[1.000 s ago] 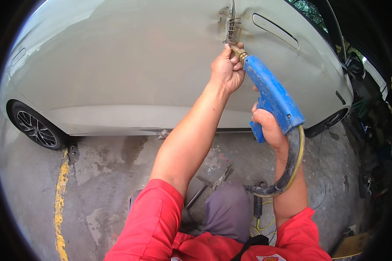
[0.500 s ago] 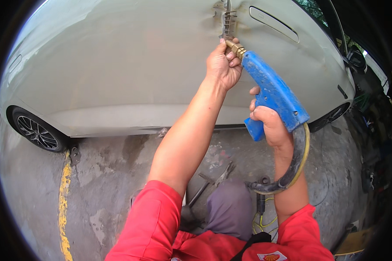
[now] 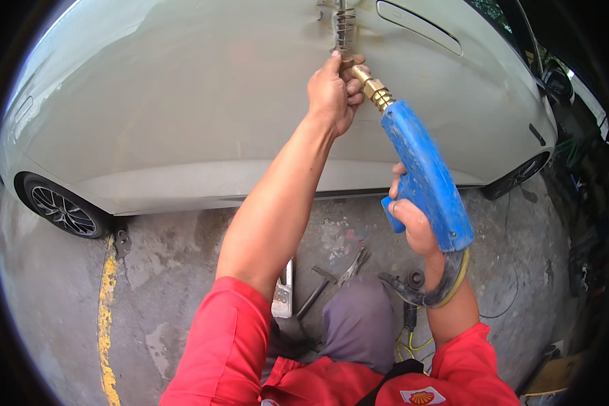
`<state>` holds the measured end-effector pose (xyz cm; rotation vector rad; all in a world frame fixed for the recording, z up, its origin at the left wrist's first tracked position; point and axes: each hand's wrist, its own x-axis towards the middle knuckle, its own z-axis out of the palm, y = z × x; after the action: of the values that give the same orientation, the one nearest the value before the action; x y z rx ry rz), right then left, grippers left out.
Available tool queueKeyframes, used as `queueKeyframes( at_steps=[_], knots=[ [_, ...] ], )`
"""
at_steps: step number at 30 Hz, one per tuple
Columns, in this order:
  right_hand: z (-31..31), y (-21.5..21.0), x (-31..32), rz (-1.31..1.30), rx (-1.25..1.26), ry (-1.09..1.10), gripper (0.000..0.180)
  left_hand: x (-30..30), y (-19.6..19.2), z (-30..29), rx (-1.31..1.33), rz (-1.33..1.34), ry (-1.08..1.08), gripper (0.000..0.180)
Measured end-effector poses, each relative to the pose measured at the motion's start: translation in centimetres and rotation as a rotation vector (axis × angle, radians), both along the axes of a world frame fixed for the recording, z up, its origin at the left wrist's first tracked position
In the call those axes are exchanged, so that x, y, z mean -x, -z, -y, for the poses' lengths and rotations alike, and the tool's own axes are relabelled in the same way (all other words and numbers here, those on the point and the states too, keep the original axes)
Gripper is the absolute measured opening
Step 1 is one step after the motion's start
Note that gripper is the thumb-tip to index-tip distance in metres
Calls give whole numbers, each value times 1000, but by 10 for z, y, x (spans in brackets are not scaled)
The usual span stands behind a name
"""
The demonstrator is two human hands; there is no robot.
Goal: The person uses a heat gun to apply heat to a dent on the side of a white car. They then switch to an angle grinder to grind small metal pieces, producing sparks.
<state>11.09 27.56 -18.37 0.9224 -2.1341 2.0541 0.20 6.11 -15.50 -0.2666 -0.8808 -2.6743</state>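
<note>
My left hand (image 3: 331,98) is raised against the pale car door panel (image 3: 203,101), fingers curled around the lower end of a thin rod with a coil spring (image 3: 345,30). My right hand (image 3: 415,220) grips a blue pistol-shaped welding gun (image 3: 423,172), its fingers at the trigger. The gun's brass nozzle (image 3: 374,88) points up and left, its tip close beside my left fingers; whether they touch is hard to tell. A thick black and yellow cable (image 3: 450,277) hangs from the gun's base. Bare, discoloured metal surrounds the spring.
A hammer (image 3: 312,298), pliers (image 3: 353,266) and a grinder-like tool (image 3: 411,308) with a yellow cord lie on the concrete floor around my knee (image 3: 358,318). A flush door handle (image 3: 419,28) sits right of the spring. A car wheel (image 3: 62,206) stands at the left.
The gun has swung downward and more upright, and its brass nozzle has drawn away from my left fingers. My left hand has shifted slightly up and left in view.
</note>
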Motion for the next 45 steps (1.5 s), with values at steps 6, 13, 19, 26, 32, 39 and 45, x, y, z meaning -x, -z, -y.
queueKeyframes(
  at_steps=[6,13,19,26,32,39,45],
  knots=[
    [-44,3,-29,86,30,12,46,-6,-9,-3,159,57,-149,27],
    [-91,6,-49,10,12,102,41,-8,-19,-11,216,158,-229,16],
    [-115,29,-53,-68,-78,178,38,-11,-24,-14,219,241,-223,16],
    [-122,43,-47,-37,-60,210,37,-13,-32,-30,164,311,-279,17],
    [-114,45,-38,-54,-55,175,34,-19,-20,9,313,262,-113,19],
    [-110,59,-29,-117,-122,78,43,-17,-24,-1,236,336,-104,17],
    [-97,43,-31,22,-127,128,33,-17,-27,-6,239,326,-151,17]
  ],
)
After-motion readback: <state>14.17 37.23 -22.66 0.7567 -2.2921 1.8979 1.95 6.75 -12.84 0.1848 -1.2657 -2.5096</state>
